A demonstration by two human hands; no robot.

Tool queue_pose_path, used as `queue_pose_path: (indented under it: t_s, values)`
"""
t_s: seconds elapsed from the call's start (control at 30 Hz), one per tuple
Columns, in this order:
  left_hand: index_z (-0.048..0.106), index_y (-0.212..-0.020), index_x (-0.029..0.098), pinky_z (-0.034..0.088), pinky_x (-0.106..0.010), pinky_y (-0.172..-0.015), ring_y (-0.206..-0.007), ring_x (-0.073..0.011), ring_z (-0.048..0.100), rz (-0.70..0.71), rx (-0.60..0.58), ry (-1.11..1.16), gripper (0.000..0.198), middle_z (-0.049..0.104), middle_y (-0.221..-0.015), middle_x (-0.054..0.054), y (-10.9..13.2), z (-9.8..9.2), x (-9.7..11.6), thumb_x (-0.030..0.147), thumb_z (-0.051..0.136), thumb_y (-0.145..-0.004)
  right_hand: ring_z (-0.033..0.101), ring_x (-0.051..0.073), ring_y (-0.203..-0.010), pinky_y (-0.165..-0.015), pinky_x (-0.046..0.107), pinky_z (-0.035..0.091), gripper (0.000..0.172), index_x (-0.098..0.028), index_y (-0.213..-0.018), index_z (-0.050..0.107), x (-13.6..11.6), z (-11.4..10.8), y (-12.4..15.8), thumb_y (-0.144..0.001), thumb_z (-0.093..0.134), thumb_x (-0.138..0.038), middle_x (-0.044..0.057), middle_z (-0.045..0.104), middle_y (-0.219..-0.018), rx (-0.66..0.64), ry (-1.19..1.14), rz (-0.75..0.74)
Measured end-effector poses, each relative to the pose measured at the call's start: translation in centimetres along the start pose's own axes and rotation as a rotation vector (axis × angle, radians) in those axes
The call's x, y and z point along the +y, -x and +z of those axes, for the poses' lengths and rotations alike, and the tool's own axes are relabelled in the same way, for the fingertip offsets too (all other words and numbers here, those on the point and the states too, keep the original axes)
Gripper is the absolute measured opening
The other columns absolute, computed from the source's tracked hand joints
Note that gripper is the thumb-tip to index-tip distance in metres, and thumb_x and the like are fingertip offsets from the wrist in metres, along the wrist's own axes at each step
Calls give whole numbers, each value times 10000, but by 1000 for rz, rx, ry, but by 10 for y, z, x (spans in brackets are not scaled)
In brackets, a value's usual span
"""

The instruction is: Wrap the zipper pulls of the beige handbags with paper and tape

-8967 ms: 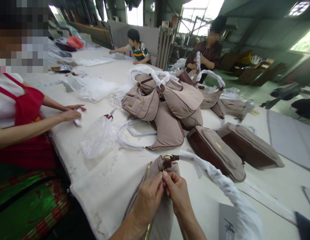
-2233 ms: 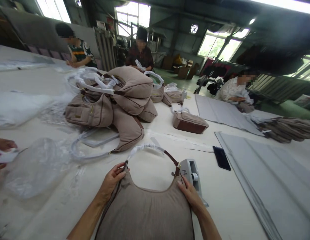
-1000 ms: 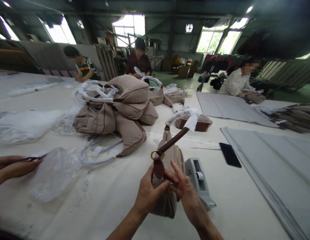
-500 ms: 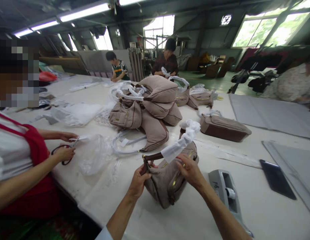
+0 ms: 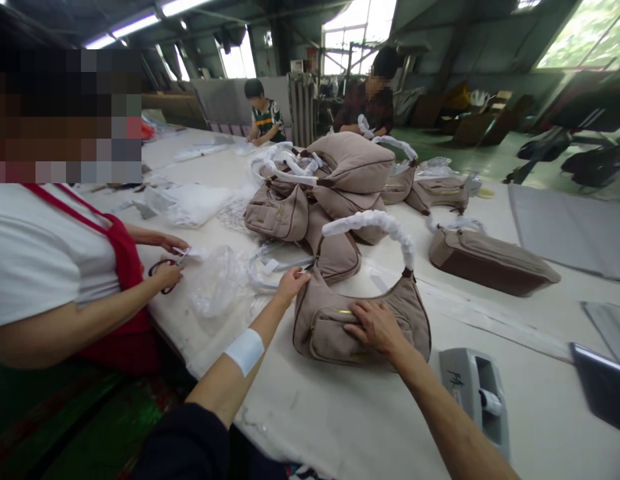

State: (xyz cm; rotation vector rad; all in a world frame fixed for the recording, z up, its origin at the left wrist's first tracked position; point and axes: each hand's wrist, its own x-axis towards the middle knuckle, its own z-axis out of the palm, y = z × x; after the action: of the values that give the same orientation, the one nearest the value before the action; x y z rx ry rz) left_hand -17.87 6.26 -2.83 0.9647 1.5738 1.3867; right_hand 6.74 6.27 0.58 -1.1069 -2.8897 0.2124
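Observation:
A taupe handbag (image 5: 357, 333) stands upright on the white table before me, its front pocket with a gold zipper facing my way. White wrapping covers its arched handle (image 5: 385, 223). At the bag's upper left corner, my left hand (image 5: 293, 285) is closed, fingers pinching the edge near the handle's end. My right hand (image 5: 377, 325) lies across the front pocket with fingers stretched out, pressing on the fabric without gripping it. Behind it rises a pile of similar taupe bags (image 5: 353, 160), and another bag (image 5: 490, 260) lies to the right.
A grey tape dispenser (image 5: 473, 393) sits right of my forearm, with a dark flat tablet-like object (image 5: 603, 380) beyond. On the left, a co-worker in a red apron (image 5: 127, 260) holds scissors (image 5: 165, 273) beside clear plastic bags (image 5: 217, 283). Two people are across the table.
The handbag has turned so its front pocket faces me, and its handle now arches upright. My right hand has moved from near the wrapped handle onto the pocket. My view has shifted left.

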Motion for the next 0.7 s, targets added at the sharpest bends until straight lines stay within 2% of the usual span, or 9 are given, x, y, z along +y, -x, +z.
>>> queue_pose_path:
  t_s: [0.07, 0.17, 0.27, 0.37, 0.4, 0.47, 0.57, 0.63, 0.7]
  values:
    - [624, -907, 152, 366, -408, -884, -915, -235, 538, 69, 68, -137, 242, 633, -880, -84, 11, 6, -4, 234, 541, -696, 514, 266, -992, -789, 363, 333, 359, -182, -1073, 546, 8, 6, -16, -867, 414, -444, 104, 601, -1037, 6, 21, 67]
    - [639, -890, 177, 327, -408, -921, -976, -238, 496, 184, 48, -303, 195, 619, -966, -88, 53, 18, -16, 248, 526, -747, 549, 249, -938, -749, 331, 359, 353, -186, -1030, 574, 16, 12, -29, -868, 409, -452, 92, 628, -960, -8, 25, 97]
    - [640, -909, 177, 327, -436, -895, -981, -255, 476, 235, 61, -423, 214, 605, -1001, -106, 96, 26, -26, 236, 470, -795, 584, 244, -852, -685, 311, 386, 369, -178, -948, 611, 10, 20, -22, -862, 405, -472, 96, 641, -880, -30, 39, 131]
    - [635, -831, 175, 359, -412, -834, -902, -247, 501, 227, 51, -533, 185, 616, -900, -93, 121, 26, -27, 206, 455, -798, 603, 253, -812, -654, 314, 405, 400, -171, -873, 625, 0, 33, -1, -864, 378, -485, 105, 643, -832, -78, 11, 245]
    - [625, -812, 173, 374, -393, -809, -872, -239, 510, 194, 27, -573, 167, 614, -873, -86, 125, 24, -26, 201, 462, -790, 609, 252, -806, -661, 317, 412, 408, -176, -859, 626, -1, 37, 7, -863, 369, -494, 102, 646, -828, -111, -23, 270]
    - [604, -793, 174, 398, -354, -754, -808, -221, 529, 40, -51, -570, 128, 608, -817, -65, 128, 19, -23, 217, 487, -765, 625, 250, -788, -674, 324, 425, 426, -190, -838, 628, 0, 43, 19, -855, 357, -519, 93, 655, -826, -188, -93, 284]
    - [578, -718, 178, 419, -296, -624, -645, -182, 546, -214, -164, -400, 103, 577, -656, -13, 125, 11, -21, 268, 528, -711, 643, 266, -739, -634, 336, 440, 426, -205, -871, 632, 2, 39, 21, -816, 396, -555, 82, 673, -779, -262, -104, 322]
    - [561, -686, 176, 402, -259, -500, -509, -154, 523, -299, -216, -312, 115, 530, -550, 17, 122, 8, -24, 285, 523, -692, 642, 261, -767, -640, 335, 449, 396, -207, -945, 620, -4, 28, 6, -821, 414, -522, 82, 678, -815, -174, -72, 315]
    - [552, -716, 174, 371, -237, -403, -404, -135, 481, -352, -260, -255, 130, 495, -496, 37, 119, 9, -27, 286, 491, -694, 617, 237, -871, -708, 326, 451, 349, -207, -1014, 598, -19, 17, -23, -865, 378, -434, 92, 659, -958, -16, -43, 180]
